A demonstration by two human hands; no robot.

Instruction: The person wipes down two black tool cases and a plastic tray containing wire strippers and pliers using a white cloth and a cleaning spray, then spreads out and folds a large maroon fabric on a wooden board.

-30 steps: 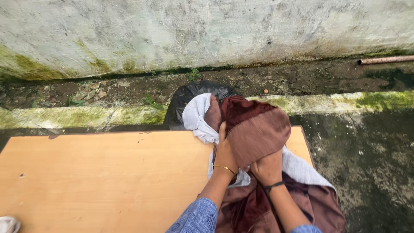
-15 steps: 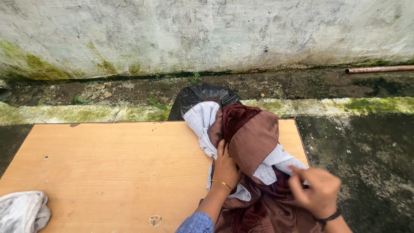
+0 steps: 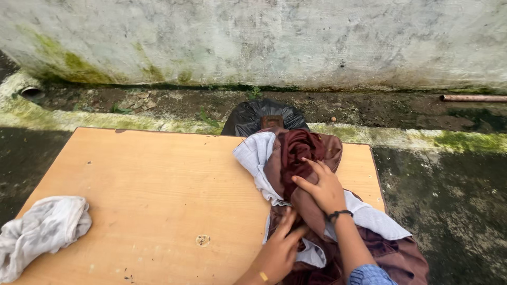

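Wooden table [image 3: 158,179] beside mossy wall [image 3: 253,37]

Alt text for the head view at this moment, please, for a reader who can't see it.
Both hands press on a heap of maroon and white cloth at the right end of a wooden table: right hand on top, left hand lower down. A white rag lies at the table's left edge; a black bag sits behind the heap, below a mossy wall.

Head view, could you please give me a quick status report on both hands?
Left hand and right hand both pressing on brown-and-white garment pile. Grip unclear. Crumpled white cloth lies apart at wooden board's left.
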